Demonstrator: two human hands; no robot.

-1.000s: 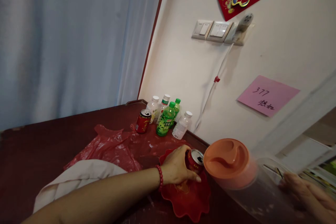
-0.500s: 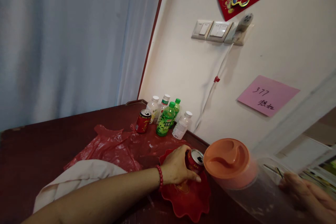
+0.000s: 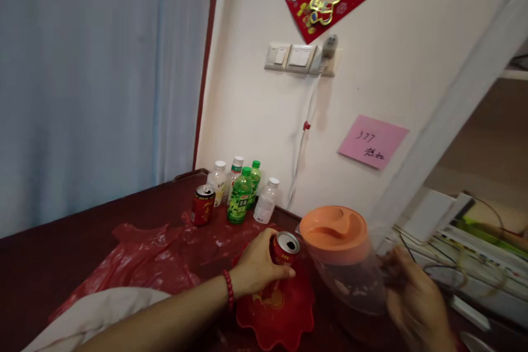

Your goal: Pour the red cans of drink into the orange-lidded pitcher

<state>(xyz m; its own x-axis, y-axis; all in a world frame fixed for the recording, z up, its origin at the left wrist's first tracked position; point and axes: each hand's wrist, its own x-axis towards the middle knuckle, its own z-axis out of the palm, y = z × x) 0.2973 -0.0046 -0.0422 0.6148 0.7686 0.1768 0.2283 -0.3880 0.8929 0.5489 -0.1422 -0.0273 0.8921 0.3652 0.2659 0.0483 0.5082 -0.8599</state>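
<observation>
My left hand [image 3: 259, 265], with a red bead bracelet at the wrist, is wrapped round an opened red drink can [image 3: 285, 248]. The can is upright above the back part of a red scalloped plate [image 3: 284, 313]; whether it touches the plate is hidden. On the right, my right hand [image 3: 414, 294] grips the handle of a clear plastic pitcher [image 3: 350, 280] with an orange lid [image 3: 334, 228]. The hand is slightly blurred. The pitcher stands close to the right of the can and plate, a little tilted.
Behind are another red can [image 3: 203, 206], green bottles [image 3: 239, 198] and white-capped bottles [image 3: 267, 202]. A red plastic bag [image 3: 157, 256] and pale cloth [image 3: 99, 319] lie left. Wall switches [image 3: 300, 58], a plug with a hanging cable [image 3: 299, 157], and a cluttered shelf [image 3: 466, 264] are beyond.
The view has turned to the right, so more shelf shows. The pitcher has come more upright and more of my right hand shows. My left hand still holds the can.
</observation>
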